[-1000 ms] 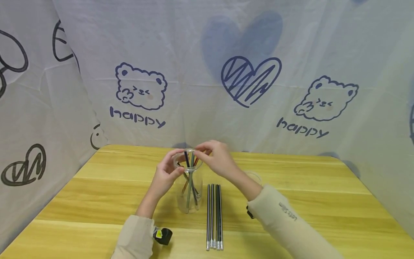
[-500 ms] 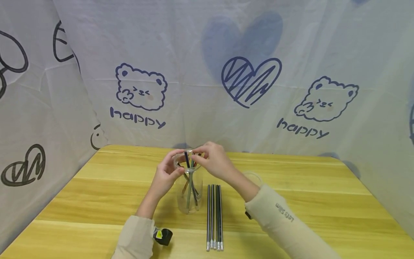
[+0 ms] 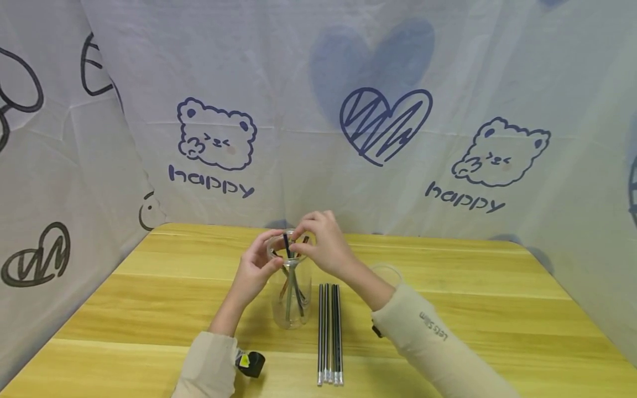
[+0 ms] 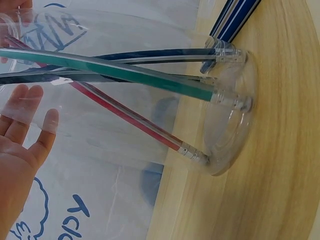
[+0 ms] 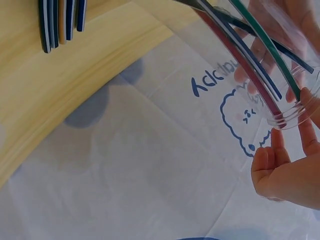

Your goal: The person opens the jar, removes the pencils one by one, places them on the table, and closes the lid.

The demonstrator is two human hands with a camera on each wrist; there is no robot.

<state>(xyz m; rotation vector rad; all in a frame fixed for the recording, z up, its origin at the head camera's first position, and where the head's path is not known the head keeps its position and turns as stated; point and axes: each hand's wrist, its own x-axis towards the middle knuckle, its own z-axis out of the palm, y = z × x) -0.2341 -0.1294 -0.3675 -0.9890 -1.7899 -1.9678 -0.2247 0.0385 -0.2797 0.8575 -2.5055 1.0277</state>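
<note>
Pencils (image 4: 135, 119), slim and striped, slant inside a clear cylindrical jar (image 3: 307, 284) upright on the yellow wood-grain table (image 3: 149, 309). The left hand (image 3: 256, 268) curls round its upper part. Over the mouth, the right hand (image 3: 325, 243) has fingertips at the top of a slender green pencil (image 4: 150, 79); whether they clamp it, I cannot tell. Dark silver-ended pencils (image 3: 330, 331) lie just beside.

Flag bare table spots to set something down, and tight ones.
Bare: table between left sleeve and left edge, and between right sleeve and right edge. Crowded: mouth of jar, with left grip and right grip; gap between jar and pencil row is narrow.
</note>
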